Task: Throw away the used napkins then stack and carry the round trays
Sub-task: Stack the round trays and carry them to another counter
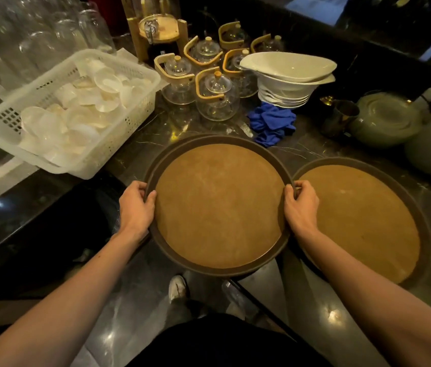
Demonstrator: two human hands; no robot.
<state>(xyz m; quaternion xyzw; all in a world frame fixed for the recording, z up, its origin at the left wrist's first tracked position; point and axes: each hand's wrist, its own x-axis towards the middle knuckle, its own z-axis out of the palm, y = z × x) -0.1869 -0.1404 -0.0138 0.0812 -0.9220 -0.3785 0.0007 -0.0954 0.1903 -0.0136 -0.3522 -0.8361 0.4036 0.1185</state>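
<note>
Both hands clamp the top round tray (219, 205) by its rim: left hand (136, 207) grip on left edge, right hand (300, 205) on right. It sits on another tray, overhanging the desk (140, 154) edge; 2nd tray (362, 221) just beside, to the right.

You saw a dim, warm-lit scene: glare spots on the floor (334, 315), blown-out basket (71, 107), soft, bowed edges.

Restaurant service station: glass teapots (217, 95), stacked bowls (288, 80), basket of cups (71, 112), marble counter (156, 133).
</note>
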